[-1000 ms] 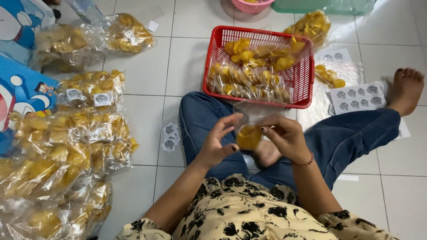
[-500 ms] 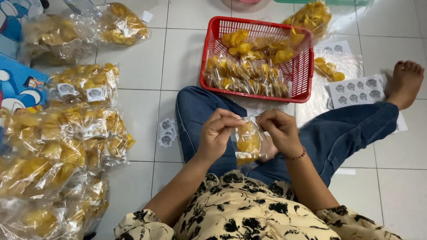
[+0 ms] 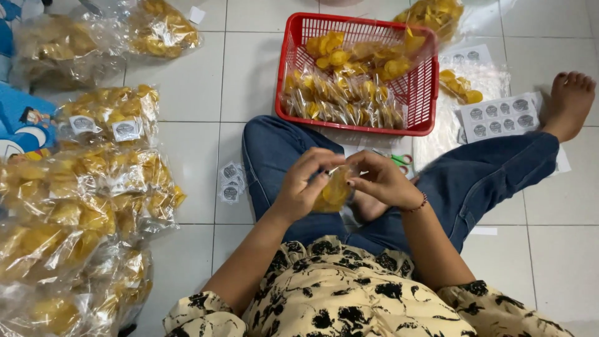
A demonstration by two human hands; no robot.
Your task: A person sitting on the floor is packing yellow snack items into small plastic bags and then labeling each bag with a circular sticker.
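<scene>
A person sits on the white tiled floor (image 3: 187,75) with jeans-clad legs spread, both hands meeting at the centre of the frame. The left hand (image 3: 306,184) and the right hand (image 3: 377,181) each pinch the top of a small clear bag of yellow chips (image 3: 334,190), fingers curled in and grasping its upper edge; the bag hangs between the two hands, just above the lap. The right wrist wears a thin bead bracelet (image 3: 417,205).

Just beyond the hands, in the upper middle of the frame, stands a red plastic basket (image 3: 287,68) holding more small packed bags and loose yellow chips. To its right, on the floor, lies a sheet of round stickers (image 3: 502,115), near the person's bare foot (image 3: 571,103) at the right edge. A smaller sticker sheet (image 3: 229,184) lies beside the left knee. Along the left side of the frame large clear sacks of packed chip bags (image 3: 81,187) are piled, some bearing white labels.
</scene>
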